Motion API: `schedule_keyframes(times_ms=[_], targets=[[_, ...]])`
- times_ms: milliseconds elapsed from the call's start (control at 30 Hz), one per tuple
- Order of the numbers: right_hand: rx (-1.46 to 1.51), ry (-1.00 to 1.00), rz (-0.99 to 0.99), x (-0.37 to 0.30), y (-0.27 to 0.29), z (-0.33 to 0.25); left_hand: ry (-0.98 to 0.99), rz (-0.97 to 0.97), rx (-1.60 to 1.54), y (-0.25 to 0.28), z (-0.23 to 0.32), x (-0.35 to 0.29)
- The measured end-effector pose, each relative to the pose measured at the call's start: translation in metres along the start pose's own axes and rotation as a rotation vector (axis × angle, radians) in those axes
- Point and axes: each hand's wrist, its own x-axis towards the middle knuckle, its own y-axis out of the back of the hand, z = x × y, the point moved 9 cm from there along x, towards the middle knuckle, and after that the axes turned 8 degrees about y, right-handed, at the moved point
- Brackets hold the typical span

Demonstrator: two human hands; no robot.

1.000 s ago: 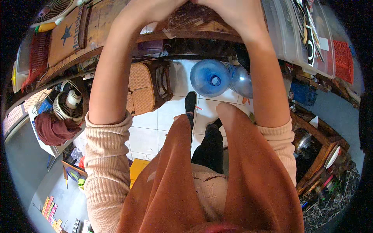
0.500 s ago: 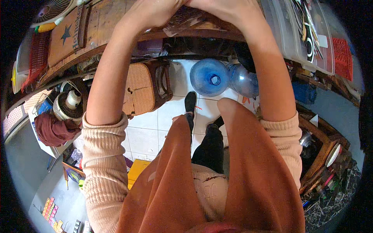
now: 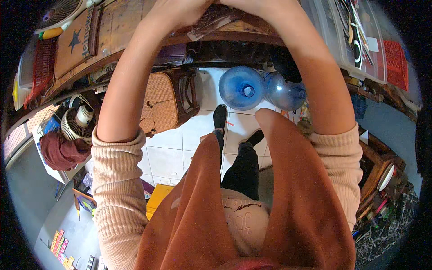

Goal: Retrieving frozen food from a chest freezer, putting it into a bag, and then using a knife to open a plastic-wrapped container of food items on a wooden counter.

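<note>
Both my arms stretch forward over the wooden workbench (image 3: 121, 22). At the top rim of the head view, my left hand (image 3: 185, 10) and my right hand (image 3: 260, 6) come close together above the bench's near edge. Their fingers are cut off by the picture's border, so what they hold, if anything, is hidden. Just below them a thin, brownish, glossy strip (image 3: 209, 29) lies at the bench edge, its kind unclear. Left of my hands are a flat dark brown bar (image 3: 93, 33) and a wooden board with a dark star (image 3: 67, 49).
Clear plastic boxes (image 3: 326, 40) with scissors (image 3: 357, 49) stand right, beside a red basket (image 3: 396, 65). Below the bench are a woven-seat stool (image 3: 159, 101) and two blue water jugs (image 3: 240, 87) (image 3: 285, 92). A fan (image 3: 76, 123) and maroon cloth (image 3: 63, 150) are left.
My right forearm has swung a little outward to the right. Both hands have shifted slightly up toward the picture's border, and more of the glossy strip shows below them.
</note>
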Motion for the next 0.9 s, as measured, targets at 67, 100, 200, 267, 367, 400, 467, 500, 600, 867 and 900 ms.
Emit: schedule_keyframes(times_ms=[67,100,200,267,367,400,467,500,600,867,900], targets=[[-0.03,0.015,-0.023,0.002,-0.002,-0.003,-0.134,-0.009,0.197,-0.004,0.008,-0.003],[-0.026,0.01,-0.026,0.002,-0.002,-0.002,-0.133,-0.009,0.198,-0.004,0.006,-0.003],[0.108,0.02,-0.075,0.003,-0.001,0.006,0.004,-0.034,-0.075,0.001,0.005,0.005],[0.239,0.041,-0.117,0.001,0.0,0.012,0.12,-0.125,-0.349,-0.004,0.003,0.01],[0.26,-0.074,0.042,-0.005,0.012,0.019,0.196,-0.118,-0.333,0.001,-0.011,0.014],[0.272,-0.071,0.041,-0.006,0.011,0.014,0.274,-0.146,-0.311,-0.001,-0.018,0.012],[0.387,-0.192,0.025,-0.014,0.009,0.021,0.213,-0.027,-0.306,0.002,-0.004,0.005],[0.367,-0.204,0.023,-0.018,0.008,0.029,0.144,0.093,-0.31,0.007,0.007,0.004],[0.405,-0.159,0.019,-0.015,0.001,0.029,0.074,-0.128,-0.437,0.015,0.014,0.002],[0.799,0.019,-0.09,-0.001,-0.02,0.024,0.176,-0.018,-0.347,0.011,-0.009,0.009],[0.808,0.023,-0.09,-0.003,-0.022,0.028,0.161,0.011,-0.383,0.014,-0.009,0.006]])
